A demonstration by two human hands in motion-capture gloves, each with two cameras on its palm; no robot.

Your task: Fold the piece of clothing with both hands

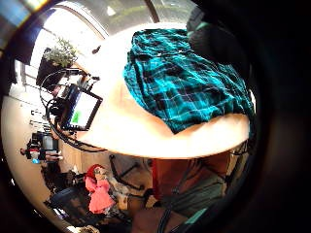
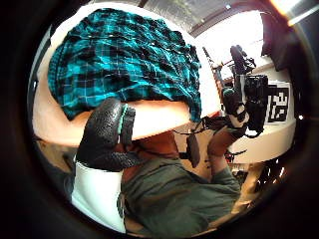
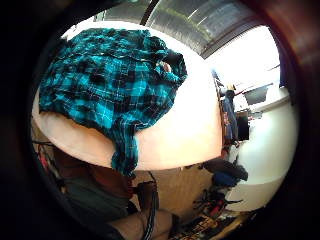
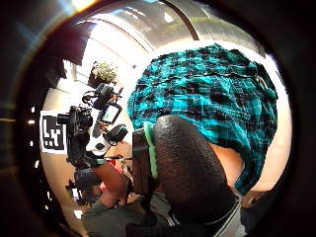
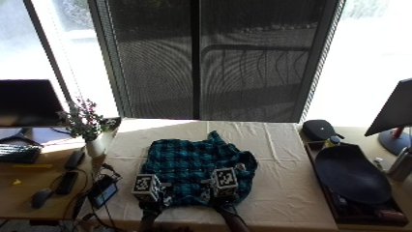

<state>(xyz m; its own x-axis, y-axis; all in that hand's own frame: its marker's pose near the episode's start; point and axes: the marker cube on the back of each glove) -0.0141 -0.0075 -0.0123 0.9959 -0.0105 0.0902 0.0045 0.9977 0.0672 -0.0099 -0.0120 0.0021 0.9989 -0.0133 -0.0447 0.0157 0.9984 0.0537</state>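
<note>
A teal and black plaid shirt (image 5: pixel 193 164) lies crumpled on the cream-covered table (image 5: pixel 283 193), close to its near edge. My left hand (image 5: pixel 153 207) hovers at the shirt's near left corner and my right hand (image 5: pixel 225 205) at its near right corner. In the palm views the shirt (image 2: pixel 124 55) (image 4: pixel 212 94) lies a little away from both palms, on the table. A black thumb (image 2: pixel 107 132) shows in the left palm view, another thumb (image 4: pixel 187 168) in the right one, and neither holds cloth. One part of the shirt (image 3: pixel 125 150) hangs over the table's near edge.
A potted plant (image 5: pixel 90 130) stands at the table's left edge, with a small screen (image 5: pixel 103 193) mounted below it. A dark tray with a large oval dish (image 5: pixel 351 176) fills the right side. A black pouch (image 5: pixel 318 129) lies behind it.
</note>
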